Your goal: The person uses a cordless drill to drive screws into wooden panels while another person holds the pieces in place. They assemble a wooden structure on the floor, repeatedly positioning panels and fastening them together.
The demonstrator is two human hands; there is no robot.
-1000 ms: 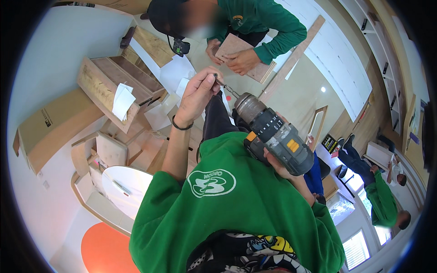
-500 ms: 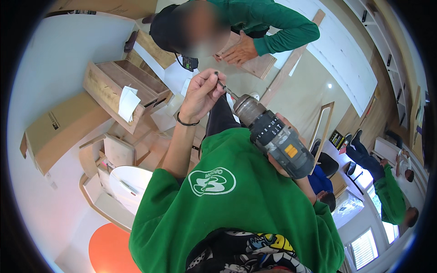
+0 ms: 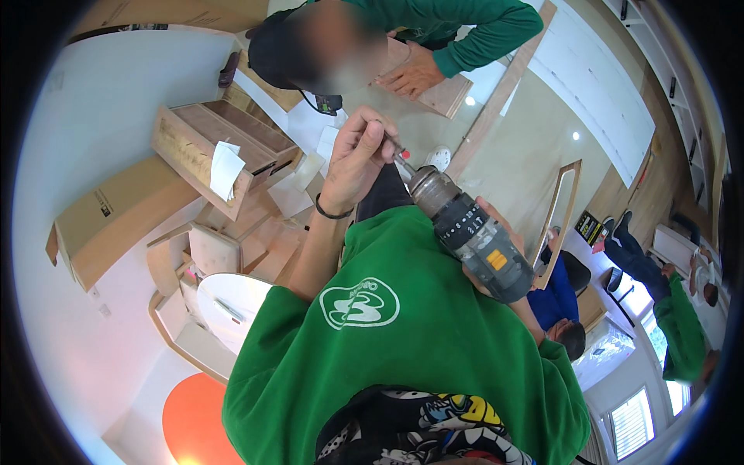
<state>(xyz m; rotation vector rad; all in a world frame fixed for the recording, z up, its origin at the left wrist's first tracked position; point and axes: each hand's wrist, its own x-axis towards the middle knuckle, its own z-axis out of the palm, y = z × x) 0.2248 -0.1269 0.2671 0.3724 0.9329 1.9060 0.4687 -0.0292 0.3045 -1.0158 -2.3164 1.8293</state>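
Note:
My right hand (image 3: 500,225) is wrapped round a grey and black cordless drill (image 3: 480,244), mostly hidden behind its body. The drill points up and to the left, in front of my green shirt. A thin metal bit (image 3: 404,162) sticks out of its chuck. My left hand (image 3: 358,159), with a black band at the wrist, is closed in a pinch at the far end of that bit. Whether a screw sits between the fingertips I cannot make out.
Opposite me a person in green rests a hand (image 3: 415,74) on a wooden board (image 3: 449,97). At left are an open wooden drawer box (image 3: 198,159) and a cardboard carton (image 3: 116,209). A wooden frame (image 3: 559,225) stands at right, near other people. A long white panel (image 3: 593,85) lies beyond.
My left hand has shifted a little to the right, and the dark end at its thumb no longer shows. The drill has moved slightly right. The other person's hand stays on the board.

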